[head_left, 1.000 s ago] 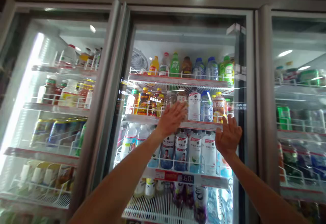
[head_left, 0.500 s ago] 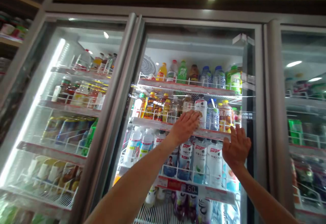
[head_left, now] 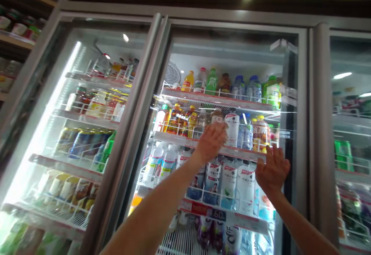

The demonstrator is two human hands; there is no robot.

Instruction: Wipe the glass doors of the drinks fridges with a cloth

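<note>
Both my hands are raised in front of the glass door (head_left: 228,44) of an upright drinks fridge. My left hand (head_left: 211,141), fingers stretched out and slightly blurred, is at the pane over the second shelf, and a faint reflection shows by its fingertips. Farther right, my right hand (head_left: 272,170) lies flat with fingers spread, close to the door's right side. I see nothing held in either one. Behind the glass by my left fingertips stands a white-labelled bottle (head_left: 232,127). Whether each palm fully touches the pane, I cannot tell.
Rows of bottles fill the fridge shelves, with a price strip (head_left: 203,210) along a lower one. To the left is another glass-doored fridge section with a metal door edge (head_left: 136,104); a third section (head_left: 352,131) is at right. Dark side shelves (head_left: 17,40) hold packaged goods.
The camera view has shifted a little, so the fridge sits farther right in the picture. Against the bottles, my left hand has slid slightly left; my right hand stays about where it was.
</note>
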